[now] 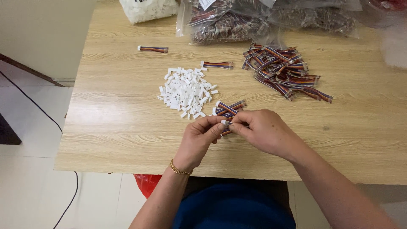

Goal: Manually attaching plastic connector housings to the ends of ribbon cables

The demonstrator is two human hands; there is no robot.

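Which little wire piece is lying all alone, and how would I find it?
Start at the white connector pile mid-table. Look up and left toward the table's far edge: one short striped ribbon cable lies there. Unlike the others, nothing lies close around it.

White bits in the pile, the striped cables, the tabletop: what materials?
White bits: likely moulded plastic, matte, uniform small blocks. Cables: multicoloured insulated wires in flat ribbons, probably plastic-sheathed. Tabletop: pale wood-grain, smooth with a slight sheen; laminate or veneer, can't tell which.
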